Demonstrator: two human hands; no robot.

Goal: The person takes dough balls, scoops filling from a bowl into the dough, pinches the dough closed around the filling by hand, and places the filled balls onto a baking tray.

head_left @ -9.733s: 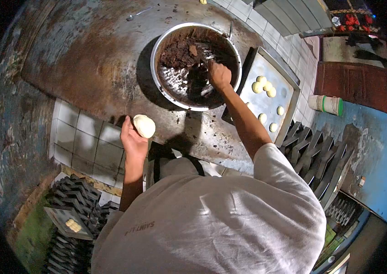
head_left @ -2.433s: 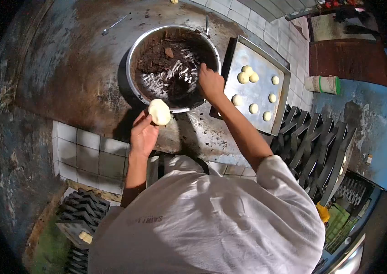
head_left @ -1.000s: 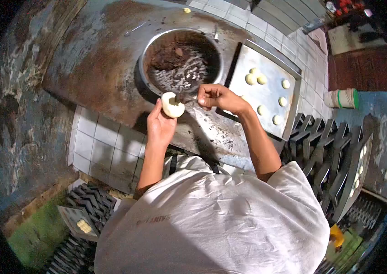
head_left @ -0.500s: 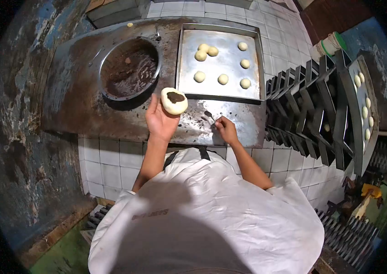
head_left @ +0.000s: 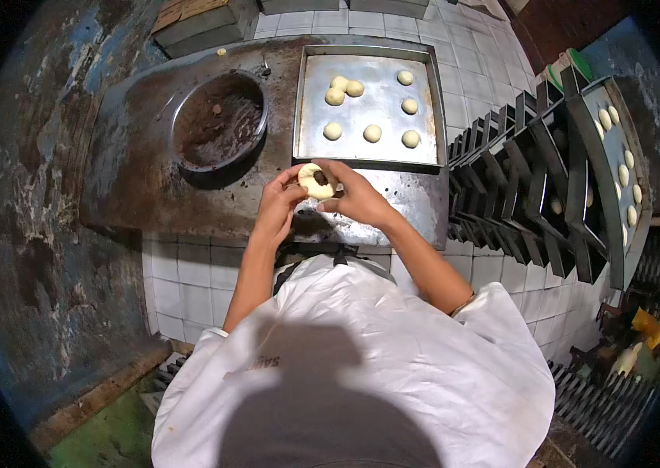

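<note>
While both hands' grip closes on a filled dough piece (head_left: 317,180), a worn metal counter (head_left: 143,156) abuts white wall tiles (head_left: 189,273).

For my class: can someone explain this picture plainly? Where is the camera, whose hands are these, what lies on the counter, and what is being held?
There is no machine here. One camera sits on a person's head, looking down over the white shirt at their own bare hands. The left hand and right hand together hold a dough piece with a dark filling in its middle. On the worn metal counter stand a round bowl of dark filling and a baking tray carrying seven dough balls. A rack to the right holds another tray with more.
</note>
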